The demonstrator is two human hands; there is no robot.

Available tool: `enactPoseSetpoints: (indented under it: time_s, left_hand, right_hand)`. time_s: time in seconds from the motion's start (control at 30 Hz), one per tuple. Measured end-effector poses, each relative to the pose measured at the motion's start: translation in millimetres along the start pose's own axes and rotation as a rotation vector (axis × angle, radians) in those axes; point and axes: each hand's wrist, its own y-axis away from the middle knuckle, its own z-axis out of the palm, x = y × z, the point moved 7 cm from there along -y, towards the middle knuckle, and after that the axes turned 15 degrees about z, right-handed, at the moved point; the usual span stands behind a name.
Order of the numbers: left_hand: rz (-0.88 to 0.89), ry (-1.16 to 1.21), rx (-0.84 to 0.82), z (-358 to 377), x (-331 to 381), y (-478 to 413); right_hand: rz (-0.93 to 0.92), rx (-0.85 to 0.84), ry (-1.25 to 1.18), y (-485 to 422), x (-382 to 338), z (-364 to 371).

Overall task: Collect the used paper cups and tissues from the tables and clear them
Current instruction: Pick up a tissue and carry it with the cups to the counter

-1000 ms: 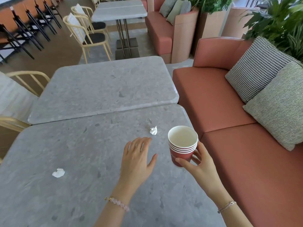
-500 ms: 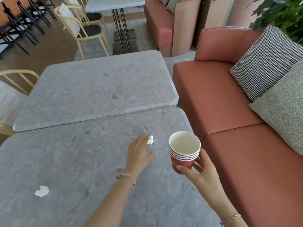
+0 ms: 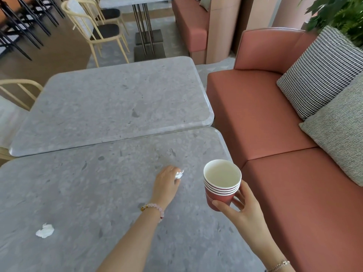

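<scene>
Pinching tissue [image 3: 179, 175], left hand [image 3: 166, 185] outstretched

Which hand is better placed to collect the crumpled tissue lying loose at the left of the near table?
Probably the left hand: it is over the table, nearer that loose tissue, though its fingers pinch a second tissue. The right hand holds the stacked paper cups at the sofa side.

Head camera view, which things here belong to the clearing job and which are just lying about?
Job: cup stack held in right hand; pinched tissue in left hand; loose tissue on the table.
Lying about: sofa, checked cushion, grey cushion, chairs, plant.
</scene>
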Motion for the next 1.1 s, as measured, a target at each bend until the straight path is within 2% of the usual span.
enactPoseSetpoints:
  time_s: [0.23,0.4,0.6,0.77,1.1]
  left_hand:
    - [-0.096,0.185,0.203,-37.7,3.5,36.0]
    - [-0.169,0.22,0.345,-76.2,-3.1,82.2]
    - [-0.343,0.236,0.478,-114.0,-43.1,167.4]
    - [-0.385,0.177,0.507,-138.3,-75.9,227.2]
    - [-0.433,0.174,0.441,-174.1,-163.7,319.1]
  right_hand:
    - [-0.022,-0.056,0.005,15.3,-6.3,11.8]
    - [-0.056,-0.144,0.053,23.9,-9.6,36.0]
    - [-0.082,-0.256,0.108,45.9,-9.0,90.6]
    - [-0.102,-0.307,0.135,73.4,-12.1,143.1]
    - [-0.081,-0.28,0.132,131.1,-4.4,247.9]
